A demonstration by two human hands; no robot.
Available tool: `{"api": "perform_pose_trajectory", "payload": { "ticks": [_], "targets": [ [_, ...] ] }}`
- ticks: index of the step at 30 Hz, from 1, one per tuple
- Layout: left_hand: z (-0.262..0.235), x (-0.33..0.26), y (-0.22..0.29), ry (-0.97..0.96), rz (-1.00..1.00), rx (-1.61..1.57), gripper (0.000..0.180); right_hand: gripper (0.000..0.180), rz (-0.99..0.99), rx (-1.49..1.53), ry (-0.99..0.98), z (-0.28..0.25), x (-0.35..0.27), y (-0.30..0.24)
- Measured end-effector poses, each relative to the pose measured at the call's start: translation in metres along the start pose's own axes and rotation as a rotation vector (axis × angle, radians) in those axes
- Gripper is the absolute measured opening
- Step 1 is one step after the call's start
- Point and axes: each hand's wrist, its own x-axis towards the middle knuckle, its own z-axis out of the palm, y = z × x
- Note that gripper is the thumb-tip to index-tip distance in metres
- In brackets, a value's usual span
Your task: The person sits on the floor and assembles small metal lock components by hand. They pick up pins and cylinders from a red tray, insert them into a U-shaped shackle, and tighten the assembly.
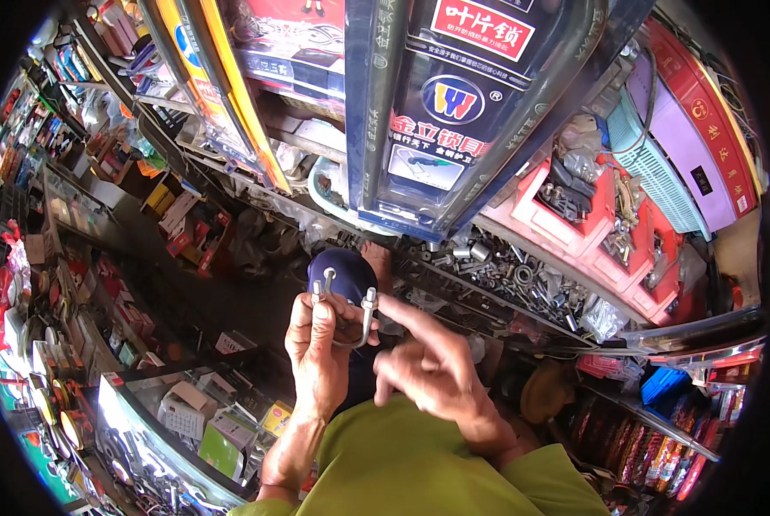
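Note:
My left hand (319, 370) grips a silvery metal U-bolt (364, 334), thumb and fingers closed on one side of it. The bend of the bolt hangs lowest and its two legs point up. A nut (369, 297) sits near the top of the right leg, and another nut (319, 289) shows by my left thumb. My right hand (441, 378) is just right of the bolt, slightly blurred. Its index finger reaches toward the right leg's nut; whether it touches is unclear. The other fingers are loosely bent with nothing seen in them.
Loose metal fittings (522, 275) fill a long trough ahead to the right. Beyond it stand red bins (574, 249) of hardware and a light blue basket (660, 172). A tall dark blue display board (441, 112) rises ahead. A glass counter (135, 421) stands at left.

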Motion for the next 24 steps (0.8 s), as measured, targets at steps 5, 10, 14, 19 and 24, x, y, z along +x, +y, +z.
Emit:
{"api": "perform_pose_trajectory", "payload": {
  "ticks": [5,10,14,19,24],
  "targets": [
    [-0.009,0.007,0.005,-0.019,-0.029,-0.036,0.02,0.024,-0.335,0.181,-0.603,-0.026,-0.008,-0.013],
    [-0.016,0.004,0.018,-0.251,-0.26,-0.535,0.017,0.03,0.035,-0.042,0.24,-0.023,0.01,0.011],
    [-0.012,0.001,0.019,-0.243,-0.396,-0.728,0.019,0.041,0.059,0.103,0.193,-0.032,0.017,0.043],
    [-0.016,0.001,0.013,-0.24,-0.438,-0.841,0.021,0.036,0.031,0.081,0.12,-0.023,0.022,0.042],
    [-0.007,0.002,0.019,-0.208,-0.344,-0.204,0.022,0.034,-0.027,0.166,0.115,-0.03,0.017,0.038]
  ]
}}
